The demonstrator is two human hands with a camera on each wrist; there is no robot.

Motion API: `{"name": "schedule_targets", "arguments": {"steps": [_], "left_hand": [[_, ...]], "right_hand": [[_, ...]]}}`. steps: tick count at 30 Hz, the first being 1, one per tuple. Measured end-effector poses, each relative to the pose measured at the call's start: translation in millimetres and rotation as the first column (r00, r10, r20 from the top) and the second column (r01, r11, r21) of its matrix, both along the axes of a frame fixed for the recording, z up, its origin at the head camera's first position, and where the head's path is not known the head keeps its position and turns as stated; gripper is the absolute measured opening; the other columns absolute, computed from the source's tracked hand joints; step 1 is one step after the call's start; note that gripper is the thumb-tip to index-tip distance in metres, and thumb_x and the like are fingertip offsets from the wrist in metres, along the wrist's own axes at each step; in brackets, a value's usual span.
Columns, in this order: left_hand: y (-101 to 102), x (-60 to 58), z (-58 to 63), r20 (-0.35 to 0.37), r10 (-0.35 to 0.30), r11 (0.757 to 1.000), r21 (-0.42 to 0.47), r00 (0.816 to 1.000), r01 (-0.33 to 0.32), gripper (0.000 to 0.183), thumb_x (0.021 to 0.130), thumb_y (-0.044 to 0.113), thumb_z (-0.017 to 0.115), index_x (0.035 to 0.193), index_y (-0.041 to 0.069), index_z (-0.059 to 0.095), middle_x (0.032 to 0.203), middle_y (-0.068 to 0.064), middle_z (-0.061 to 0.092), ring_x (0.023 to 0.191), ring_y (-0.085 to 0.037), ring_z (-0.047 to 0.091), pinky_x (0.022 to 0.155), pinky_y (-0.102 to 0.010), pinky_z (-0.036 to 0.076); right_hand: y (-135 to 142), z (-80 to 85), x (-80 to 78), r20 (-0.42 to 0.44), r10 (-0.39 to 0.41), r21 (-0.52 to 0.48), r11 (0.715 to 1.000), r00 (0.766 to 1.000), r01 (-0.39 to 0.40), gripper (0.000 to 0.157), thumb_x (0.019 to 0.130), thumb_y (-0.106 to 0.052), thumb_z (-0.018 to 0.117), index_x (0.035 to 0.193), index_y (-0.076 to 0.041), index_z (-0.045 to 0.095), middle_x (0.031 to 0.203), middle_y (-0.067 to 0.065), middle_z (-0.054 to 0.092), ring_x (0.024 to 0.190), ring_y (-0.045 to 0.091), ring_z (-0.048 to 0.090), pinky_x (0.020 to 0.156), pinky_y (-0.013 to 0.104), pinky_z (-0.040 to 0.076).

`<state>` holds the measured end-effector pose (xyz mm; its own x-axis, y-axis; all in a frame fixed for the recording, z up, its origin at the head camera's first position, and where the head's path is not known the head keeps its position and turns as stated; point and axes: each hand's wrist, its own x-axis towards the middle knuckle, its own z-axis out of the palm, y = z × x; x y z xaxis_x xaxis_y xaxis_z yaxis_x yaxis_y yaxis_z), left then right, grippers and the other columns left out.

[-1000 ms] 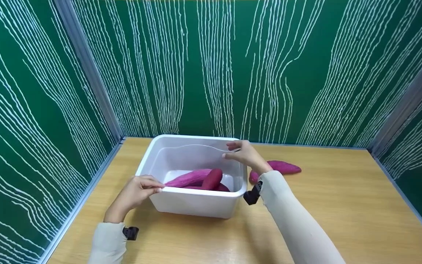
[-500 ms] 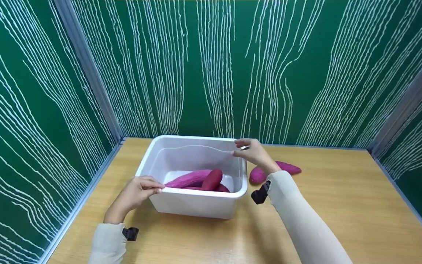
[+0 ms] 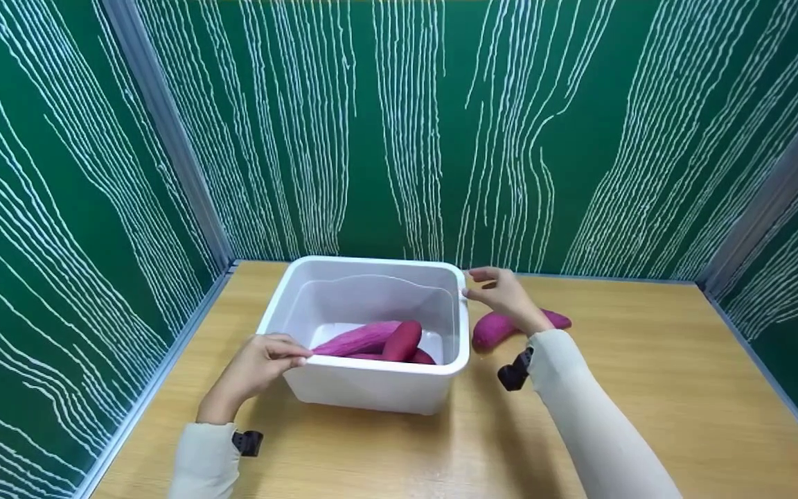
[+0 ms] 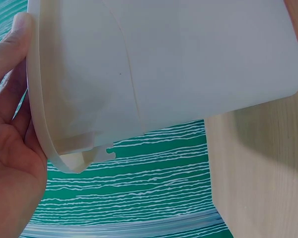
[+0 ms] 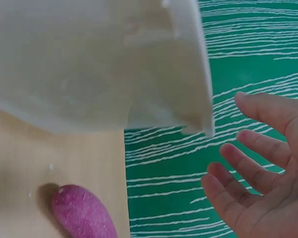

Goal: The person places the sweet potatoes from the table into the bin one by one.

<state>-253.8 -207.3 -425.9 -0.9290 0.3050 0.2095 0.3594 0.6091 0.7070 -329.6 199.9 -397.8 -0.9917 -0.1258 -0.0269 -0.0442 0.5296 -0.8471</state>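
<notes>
A white plastic bin (image 3: pixel 371 384) stands on the table with several sweet potatoes (image 3: pixel 364 336) in it, magenta and dark red. At its front left corner, my left hand (image 3: pixel 264 360) pinches the rim between thumb and fingers; the left wrist view has this hand (image 4: pixel 12 134) at the rim too. My right hand (image 3: pixel 506 296) is just outside the bin's right wall, fingers relaxed and holding nothing. In the right wrist view its fingers (image 5: pixel 248 168) are spread, apart from the bin. Below that hand lies a magenta sweet potato (image 3: pixel 496 330), partly hidden by the wrist.
The wooden table (image 3: pixel 648 388) runs on to the right and in front of the bin. Green panels with white wavy lines (image 3: pixel 399 138) close off the back and both sides. Grey metal posts (image 3: pixel 170 125) stand at the corners.
My right hand has moved right, from above the bin's inside to outside its right rim. The left hand keeps its hold, and the bin and sweet potatoes stay in place.
</notes>
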Motion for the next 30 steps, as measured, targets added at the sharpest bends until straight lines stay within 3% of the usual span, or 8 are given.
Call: {"name": "schedule_targets", "arguments": {"steps": [14, 20, 25, 30], "left_hand": [[-0.8, 1.3, -0.8, 0.0, 0.019, 1.0, -0.009, 1.0, -0.019, 0.013, 0.084, 0.008, 0.072, 0.093, 0.014, 0.078, 0.096, -0.003, 0.072, 0.094, -0.02, 0.063, 0.081, -0.028, 0.056], [-0.2, 0.6, -1.1, 0.009, 0.026, 1.0, -0.004, 1.0, -0.026, 0.014, 0.084, 0.006, 0.072, 0.093, 0.015, 0.078, 0.096, -0.002, 0.072, 0.095, -0.02, 0.063, 0.082, -0.03, 0.056], [-1.0, -2.0, -3.0, -0.013, -0.001, 1.0, -0.004, 1.0, 0.001, 0.012, 0.083, 0.008, 0.073, 0.092, 0.013, 0.079, 0.093, -0.002, 0.072, 0.091, -0.019, 0.062, 0.076, -0.023, 0.054], [-2.2, -1.9, -2.9, -0.007, 0.004, 1.0, -0.006, 1.0, -0.004, 0.011, 0.083, 0.011, 0.073, 0.092, 0.014, 0.079, 0.093, -0.001, 0.072, 0.091, -0.018, 0.061, 0.076, -0.021, 0.053]], "right_hand": [[26.4, -33.6, -1.8, 0.069, 0.004, 0.045, 0.999, 0.998, -0.007, 0.059, 0.093, -0.023, 0.062, 0.143, 0.0, 0.04, 0.147, 0.025, 0.039, 0.131, 0.044, 0.04, 0.102, 0.055, 0.042], [40.7, -45.3, -6.5, 0.087, -0.007, 0.078, 0.997, 0.996, 0.001, 0.057, 0.094, -0.02, 0.061, 0.142, 0.0, 0.041, 0.146, 0.027, 0.039, 0.121, 0.041, 0.05, 0.098, 0.048, 0.048], [54.5, -54.7, -11.3, 0.048, -0.021, 0.143, 0.99, 0.999, 0.014, 0.055, 0.093, -0.016, 0.062, 0.14, 0.004, 0.043, 0.144, 0.028, 0.042, 0.109, 0.032, 0.054, 0.091, 0.037, 0.052], [66.0, -61.2, -14.4, -0.002, -0.024, 0.179, 0.984, 1.0, 0.024, 0.056, 0.091, -0.015, 0.063, 0.138, 0.007, 0.043, 0.142, 0.03, 0.043, 0.12, 0.039, 0.05, 0.096, 0.044, 0.047]]}}
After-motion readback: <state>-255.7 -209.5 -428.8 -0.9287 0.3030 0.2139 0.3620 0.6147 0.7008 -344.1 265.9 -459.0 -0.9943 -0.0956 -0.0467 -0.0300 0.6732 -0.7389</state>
